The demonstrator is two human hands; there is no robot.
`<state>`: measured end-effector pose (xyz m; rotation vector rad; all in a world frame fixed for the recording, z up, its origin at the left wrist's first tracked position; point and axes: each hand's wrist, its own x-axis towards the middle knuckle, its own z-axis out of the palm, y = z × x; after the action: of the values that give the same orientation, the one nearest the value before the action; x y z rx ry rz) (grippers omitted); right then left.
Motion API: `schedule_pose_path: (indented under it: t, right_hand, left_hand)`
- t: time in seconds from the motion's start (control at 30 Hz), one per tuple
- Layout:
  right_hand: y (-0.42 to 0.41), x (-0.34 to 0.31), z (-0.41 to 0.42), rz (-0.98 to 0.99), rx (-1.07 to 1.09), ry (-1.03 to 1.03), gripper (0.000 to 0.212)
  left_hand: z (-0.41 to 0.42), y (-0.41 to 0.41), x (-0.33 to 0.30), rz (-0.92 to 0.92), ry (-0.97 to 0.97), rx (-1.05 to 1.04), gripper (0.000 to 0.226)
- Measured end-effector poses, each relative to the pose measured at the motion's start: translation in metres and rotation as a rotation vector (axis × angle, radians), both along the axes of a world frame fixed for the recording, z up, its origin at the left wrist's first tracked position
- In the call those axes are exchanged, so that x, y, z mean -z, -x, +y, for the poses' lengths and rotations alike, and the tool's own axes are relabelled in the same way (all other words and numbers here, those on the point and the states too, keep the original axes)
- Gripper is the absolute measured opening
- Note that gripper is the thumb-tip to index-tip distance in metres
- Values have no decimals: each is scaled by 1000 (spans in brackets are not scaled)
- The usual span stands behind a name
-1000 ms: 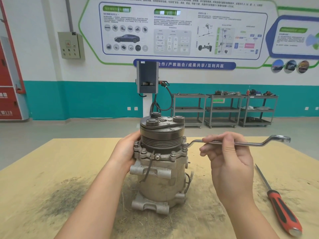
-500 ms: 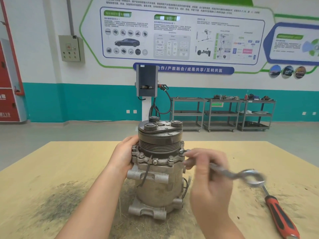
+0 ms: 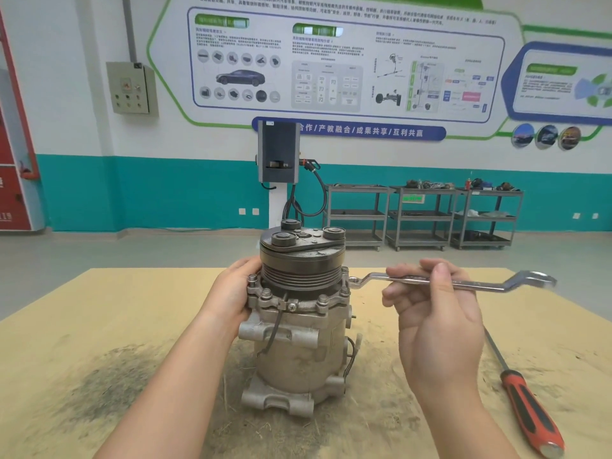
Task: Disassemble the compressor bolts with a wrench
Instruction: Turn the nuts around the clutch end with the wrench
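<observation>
1. Compressor: a grey cast-metal compressor [image 3: 298,329] with a dark grooved pulley on top stands upright at the centre of the frame, on a tan wooden tabletop [image 3: 99,326] smeared with dark grime around its base.
2. A ring of hex flange bolts [image 3: 323,299] sits around its collar just below the pulley; the front ones are in plain sight.
3. The left hand [image 3: 231,299] presses against the compressor's left side at collar height, fingers wrapped round behind the body and mostly hidden, thumb near a left-side bolt.
4. The right hand [image 3: 433,306], right of centre, pinches the shank of a long silver offset ring wrench [image 3: 457,282] between thumb and curled fingers, palm turned toward the camera.
5. The wrench lies roughly level. Its near ring end sits at the bolt on the compressor's right edge; whether it is fully seated on the bolt head I cannot tell. Its far end reaches toward the right of the frame and is slightly blurred.
6. A red-and-black-handled screwdriver [image 3: 526,405] lies on the table at lower right, shaft pointing up-left, well apart from the compressor and below the wrench's free end.
7. The table's far edge runs across mid-frame behind the hands, and its left edge slants down toward the lower left.
8. Bare tabletop lies to the right of the compressor, under the wrench, and to the left of the forearm.
9. Grey metal shelf trolleys [image 3: 424,217] stand against the far teal-and-white wall, upper right of centre, across open floor.
</observation>
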<state>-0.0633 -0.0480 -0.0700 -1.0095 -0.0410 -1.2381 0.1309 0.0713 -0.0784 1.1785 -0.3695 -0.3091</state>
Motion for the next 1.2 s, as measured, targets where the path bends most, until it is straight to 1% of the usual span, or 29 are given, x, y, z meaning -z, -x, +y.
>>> schedule_pose_path:
  t: [0.07,0.2,0.3,0.37,0.4,0.43,0.5,0.53,0.57,0.63,0.7,0.8,0.87,0.97,1.03,1.13,1.2]
  right_hand:
    - [-3,1,-5,19,-92,-73,21]
    - [-7,3,-13,51,-203,-134,22]
    - [-7,-1,-24,90,-325,-188,25]
    - [-9,0,-27,101,-323,-212,26]
    - [-11,2,-24,99,-274,-195,26]
    - [-14,6,-19,89,-189,-153,26]
    - [-17,15,-3,42,88,22,24]
    - [-18,20,5,16,237,168,23]
    - [-19,24,13,-5,342,335,21]
    - [-21,31,23,-26,444,620,21]
    - [-21,33,28,-17,524,759,27]
    - [-20,28,33,7,611,751,39]
    - [-20,28,37,45,618,756,34]
    - [-22,30,49,171,617,888,27]
    - [-24,31,56,244,594,940,26]
    - [-22,29,59,327,528,873,18]
    - [-20,29,61,385,473,805,17]
  left_hand:
    - [1,2,0,-11,-2,3,17]
    - [0,5,-1,-3,4,-2,23]
    - [1,7,-2,2,-16,1,21]
    - [1,6,-2,0,-29,-4,19]
    - [2,6,-2,1,-30,-10,18]
    - [1,6,-3,4,-27,-14,16]
    - [2,7,-3,3,-24,-17,15]
    - [2,8,-3,2,-23,-16,16]
    - [2,9,-4,1,-23,-12,17]
    - [3,12,-6,-3,-21,-12,22]
    - [5,17,-10,-24,-22,7,27]
    - [9,25,-10,-46,-61,34,36]
    - [10,30,-10,10,-76,52,37]
    - [10,39,-12,167,15,117,31]
    - [10,44,-13,185,37,100,27]
    - [11,51,-12,106,42,15,21]
    - [12,57,-11,108,78,-4,21]
